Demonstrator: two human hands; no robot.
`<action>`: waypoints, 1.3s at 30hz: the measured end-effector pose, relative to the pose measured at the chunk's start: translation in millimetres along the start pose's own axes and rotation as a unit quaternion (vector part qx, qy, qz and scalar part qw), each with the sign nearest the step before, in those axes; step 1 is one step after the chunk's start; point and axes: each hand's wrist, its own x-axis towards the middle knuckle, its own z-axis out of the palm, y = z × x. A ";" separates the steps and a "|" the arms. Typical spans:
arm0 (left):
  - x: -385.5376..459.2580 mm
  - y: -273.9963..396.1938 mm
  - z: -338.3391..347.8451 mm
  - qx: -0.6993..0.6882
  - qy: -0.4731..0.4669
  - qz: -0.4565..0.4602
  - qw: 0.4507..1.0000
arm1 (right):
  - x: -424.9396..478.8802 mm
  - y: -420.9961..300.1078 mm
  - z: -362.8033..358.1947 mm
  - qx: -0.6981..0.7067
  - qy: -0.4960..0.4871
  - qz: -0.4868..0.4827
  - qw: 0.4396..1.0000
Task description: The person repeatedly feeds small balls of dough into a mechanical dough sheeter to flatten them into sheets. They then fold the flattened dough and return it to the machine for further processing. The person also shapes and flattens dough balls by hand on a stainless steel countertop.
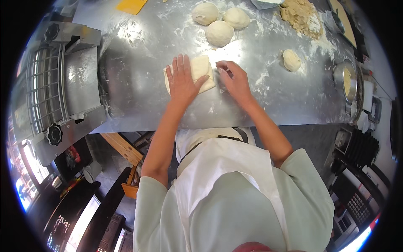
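Observation:
A folded slab of pale dough [201,67] lies on the steel worktable [141,110] in front of me. My left hand [182,80] rests flat on its left part, fingers pointing away from me and the thumb spread to the right. Just right of the slab is my right hand [232,77], its fingers curled and apart from the dough. I cannot tell whether anything small is inside those fingers. Beyond the hands, three round dough balls [219,33] sit close together on floured metal.
A dough sheeter [47,88] with rollers and a wire guard stands at the left. To the right are a small dough lump [292,60], a brownish dough mass [300,17] and a metal bowl [344,80]. A yellow scraper [131,5] lies at the far edge.

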 end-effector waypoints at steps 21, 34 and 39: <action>-83.7 -38.6 -52.2 -0.302 -0.016 0.075 0.950 | 57.5 7.6 94.9 -0.402 -0.075 -0.097 0.908; -27.7 -55.4 -38.6 -0.702 -0.167 -0.348 0.599 | 21.2 4.7 90.1 -0.388 -0.097 -0.091 0.912; -34.6 -20.8 -17.1 -0.092 0.060 -0.128 0.986 | 19.6 34.1 53.8 -0.155 0.043 -0.095 0.982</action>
